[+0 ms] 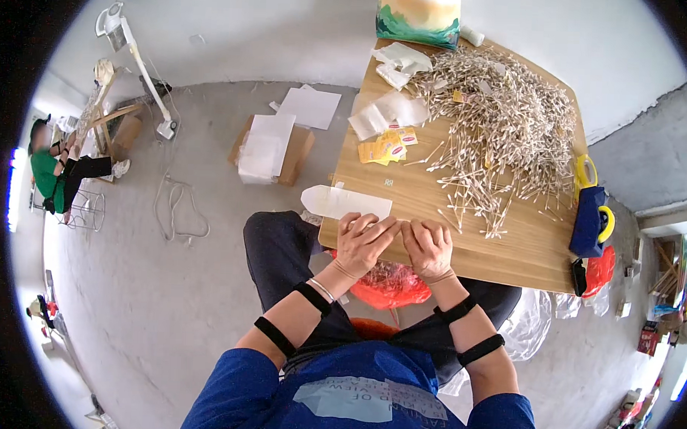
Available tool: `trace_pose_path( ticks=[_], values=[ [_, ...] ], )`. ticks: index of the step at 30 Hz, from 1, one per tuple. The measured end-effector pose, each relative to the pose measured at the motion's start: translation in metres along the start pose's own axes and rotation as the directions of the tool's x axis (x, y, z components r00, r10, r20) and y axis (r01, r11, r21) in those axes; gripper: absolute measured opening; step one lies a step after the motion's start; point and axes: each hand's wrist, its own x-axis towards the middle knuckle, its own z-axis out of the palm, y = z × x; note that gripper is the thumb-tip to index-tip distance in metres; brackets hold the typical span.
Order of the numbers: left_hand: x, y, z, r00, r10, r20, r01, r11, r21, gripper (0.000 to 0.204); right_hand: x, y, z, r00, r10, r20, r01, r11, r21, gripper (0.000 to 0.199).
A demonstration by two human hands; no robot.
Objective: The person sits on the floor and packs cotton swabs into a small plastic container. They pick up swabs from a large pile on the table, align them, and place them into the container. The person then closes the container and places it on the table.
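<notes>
At the near edge of the wooden table (427, 198), my left hand (364, 244) and my right hand (431, 250) sit side by side, fingers curled and thumbs close together. Whatever is pinched between them is too small or hidden to make out. Beside my left fingers lies a flat white card (345, 202) with a pointed end, sticking out past the table's left edge. A big loose heap of cotton swabs (506, 118) covers the far right of the tabletop, some straggling toward my right hand. Several small yellow cards (389, 146) lie beyond the white one.
Clear plastic bags (390, 114) lie at the table's far left, near a green-and-cream bag (418, 19). A blue tape dispenser (588, 221) stands on the right edge. A red plastic bag (390, 284) hangs below my hands. White sheets (266, 147) rest on a floor carton. Another person (58, 167) sits far left.
</notes>
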Motion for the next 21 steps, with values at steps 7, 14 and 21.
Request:
trace_pose_path(
  ticks=[7, 14, 21],
  values=[
    [0.002, -0.004, -0.001, 0.999, -0.036, 0.035, 0.039, 0.995, -0.090, 0.024, 0.002, 0.001, -0.003, 1.000, 0.015, 0.020, -0.016, 0.998, 0.067, 0.039],
    [0.005, -0.004, -0.003, 1.000, 0.015, -0.011, -0.015, 1.000, -0.017, 0.028, 0.004, 0.002, -0.005, 1.000, -0.024, 0.015, 0.024, 1.000, -0.002, 0.038],
    [0.009, -0.012, 0.003, 0.928, -0.280, 0.244, 0.365, 0.808, -0.462, 0.017, 0.009, -0.001, 0.002, 0.909, 0.398, 0.124, -0.403, 0.764, 0.504, 0.015]
  ],
)
